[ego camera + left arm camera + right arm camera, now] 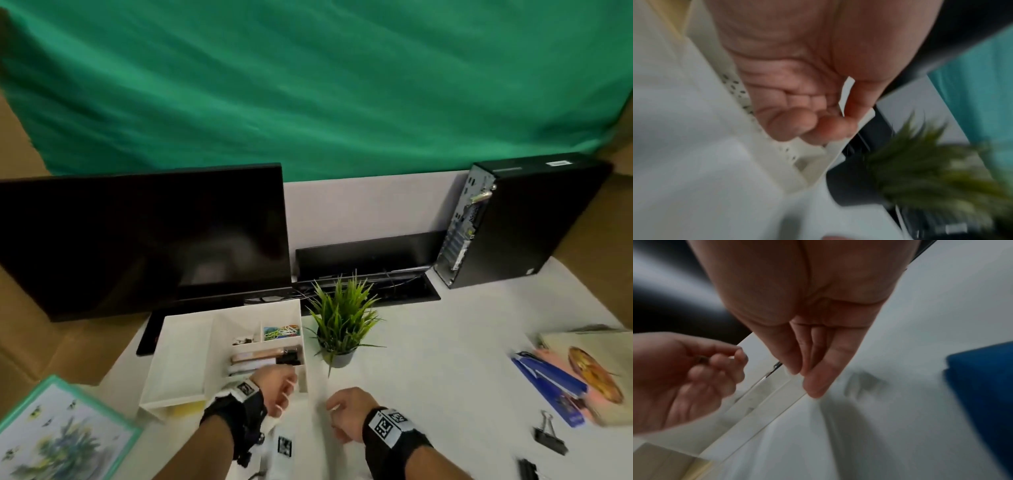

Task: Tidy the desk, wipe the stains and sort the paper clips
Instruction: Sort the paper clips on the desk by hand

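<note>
A white organiser tray (pixel 178 363) stands in front of the monitor. Its back right compartment holds coloured paper clips (pixel 282 331), the one beside it holds small dark clips (pixel 245 340), and pens lie in the long slot (pixel 267 356). My left hand (pixel 281 394) hovers at the tray's near right corner with its fingers curled. In the right wrist view the left hand (pixel 715 369) pinches a small dark thing (pixel 702 360), too blurred to name. My right hand (pixel 342 411) is over the bare desk just right of the tray, with straight fingers (pixel 813 382) held together and empty.
A potted plant (pixel 342 318) stands right of the tray. A black binder clip (pixel 549 437) lies on the desk at the right, near blue booklets (pixel 548 387) and a book (pixel 596 373). A monitor (pixel 144 240), a PC tower (pixel 520 222) and a framed picture (pixel 61 435) surround the area.
</note>
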